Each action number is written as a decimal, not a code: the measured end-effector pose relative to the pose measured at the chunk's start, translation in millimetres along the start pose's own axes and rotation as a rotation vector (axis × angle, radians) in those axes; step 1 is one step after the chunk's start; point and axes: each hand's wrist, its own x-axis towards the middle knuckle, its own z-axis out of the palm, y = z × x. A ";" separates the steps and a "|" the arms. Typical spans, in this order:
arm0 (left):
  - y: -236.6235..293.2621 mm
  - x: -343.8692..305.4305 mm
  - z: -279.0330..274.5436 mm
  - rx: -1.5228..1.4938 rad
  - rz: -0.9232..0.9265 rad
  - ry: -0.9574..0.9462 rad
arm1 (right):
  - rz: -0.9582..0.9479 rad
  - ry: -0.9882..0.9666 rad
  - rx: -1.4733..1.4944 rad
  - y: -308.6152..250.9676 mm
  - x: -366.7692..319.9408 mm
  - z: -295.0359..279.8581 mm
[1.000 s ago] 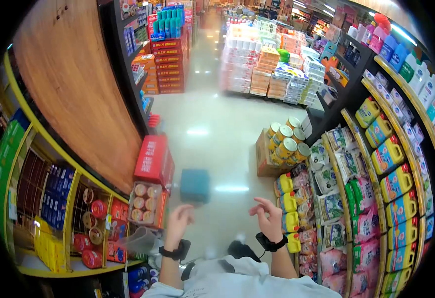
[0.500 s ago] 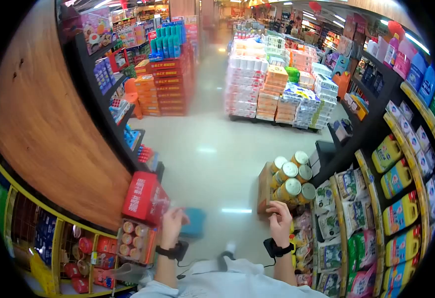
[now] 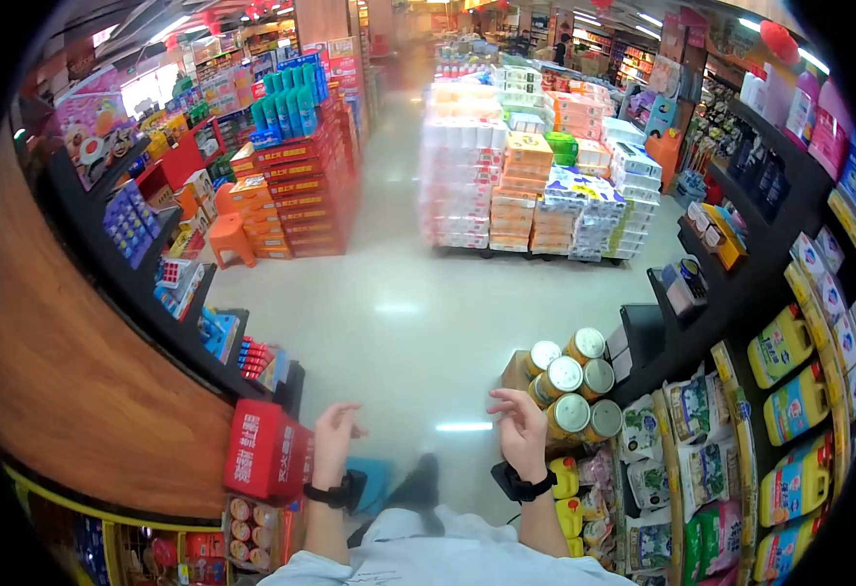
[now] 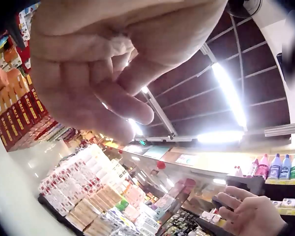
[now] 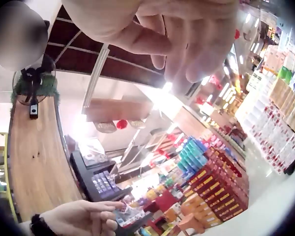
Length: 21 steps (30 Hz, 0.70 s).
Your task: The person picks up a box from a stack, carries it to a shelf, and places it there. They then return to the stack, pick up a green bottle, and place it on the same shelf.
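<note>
Gold-lidded tins (image 3: 565, 375): clustered just ahead of the right hand (image 3: 522, 436) and toward its outer side, nearest goods to it, untouched.
Cardboard carton (image 3: 516, 371): ahead of the right hand, at the inner edge of the tins.
Right hand: raised over the aisle, palm inward, fingers loosely bent, gripping nothing.
Red box (image 3: 260, 451): beside the left hand, on its outer side, lower than the fingertips, apparently untouched.
Left hand: raised level with the other, fingers relaxed and partly bent, empty.
Blue block (image 3: 376, 477): near the floor, partly hidden behind the left wrist.
Small yellow bottles (image 3: 565, 477): low, outward from the right wrist.
Bagged goods (image 3: 700, 408): shelved farther outward from the right hand, with large yellow jugs (image 3: 788, 418) beyond.
Wood panel (image 3: 96, 332): well outward from the left hand.
Paper packs (image 3: 462, 181): piled well ahead of both hands, across pale floor (image 3: 389, 361) from red cartons (image 3: 301, 200).
Step in hand, as judged: empty-handed in the aisle, apparently on foot, with nothing picked up.
Demands of a reach to the tins, as judged: right arm carried forward and outward, fingers opened wider around a rim, neighboring lids left undisturbed.
</note>
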 end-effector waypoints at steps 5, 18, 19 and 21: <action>-14.0 108.0 17.9 -0.124 0.047 0.074 | 0.028 -0.019 0.038 49.4 89.4 18.7; 55.5 329.8 -18.6 -0.072 0.115 0.182 | 0.051 -0.279 0.014 82.0 344.0 176.6; 57.3 337.4 -26.9 -0.050 0.006 0.155 | 0.174 -0.298 0.135 91.2 353.6 187.7; 49.1 359.2 -37.3 -0.126 -0.034 0.132 | -0.025 -0.223 0.032 106.7 381.2 210.0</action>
